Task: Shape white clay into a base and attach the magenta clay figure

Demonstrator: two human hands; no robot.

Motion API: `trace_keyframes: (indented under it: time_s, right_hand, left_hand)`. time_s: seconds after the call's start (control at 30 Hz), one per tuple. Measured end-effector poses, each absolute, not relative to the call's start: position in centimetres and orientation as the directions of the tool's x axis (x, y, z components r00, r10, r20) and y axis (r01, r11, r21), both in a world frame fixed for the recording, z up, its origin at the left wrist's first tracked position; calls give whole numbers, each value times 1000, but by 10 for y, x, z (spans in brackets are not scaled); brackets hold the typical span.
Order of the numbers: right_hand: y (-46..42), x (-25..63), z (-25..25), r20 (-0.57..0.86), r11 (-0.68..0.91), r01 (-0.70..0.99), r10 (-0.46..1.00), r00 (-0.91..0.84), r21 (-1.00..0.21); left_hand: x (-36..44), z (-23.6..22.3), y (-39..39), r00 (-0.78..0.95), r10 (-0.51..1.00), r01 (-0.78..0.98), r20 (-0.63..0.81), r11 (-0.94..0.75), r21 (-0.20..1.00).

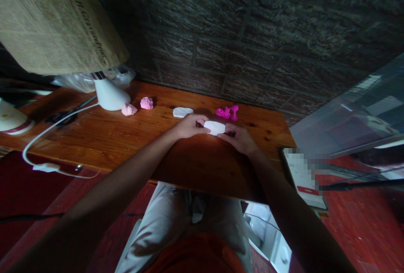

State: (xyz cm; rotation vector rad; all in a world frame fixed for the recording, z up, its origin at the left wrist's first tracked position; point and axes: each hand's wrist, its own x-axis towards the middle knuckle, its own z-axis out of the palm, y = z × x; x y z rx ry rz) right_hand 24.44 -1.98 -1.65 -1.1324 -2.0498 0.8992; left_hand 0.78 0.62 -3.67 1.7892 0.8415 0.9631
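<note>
Between both hands, just above the wooden table, is a flat white piece of modelling clay (215, 128) with rounded corners. My left hand (191, 126) pinches its left end, thumb in front and fingers behind. At the other end my right hand (239, 137) grips it the same way; some fingertips are hidden behind it. A second flat white slab (183, 112) lies on the table just beyond my left hand. Past my right hand rest bright pink plastic pieces (227, 112), possibly small moulds. Two crumpled pink lumps, one paler (129, 109) and one brighter (147, 103), sit farther left.
A lamp with a white base (110, 94) and printed paper shade (63, 25) stands at the left, its white cord (41, 134) looping over the table's front edge. Dark scissors (61, 117) and a paper cup (12, 117) are nearby. A tablet-like object (303, 176) lies at the right edge.
</note>
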Motion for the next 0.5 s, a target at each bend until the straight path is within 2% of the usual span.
trace_keyframes:
  time_s: [0.17, 0.3, 0.5]
  right_hand:
    - [-22, 240, -18, 221, 387, 414, 892, -394, -824]
    - [-21, 235, -20, 229, 372, 429, 909, -348, -823]
    - [-19, 231, -20, 286, 413, 327, 884, -370, -850]
  left_hand:
    - [10, -32, 7, 426, 854, 40, 300, -348, 936]
    - [14, -24, 4, 286, 898, -38, 335, -339, 940]
    - [17, -22, 1, 230, 906, 3, 355, -366, 931]
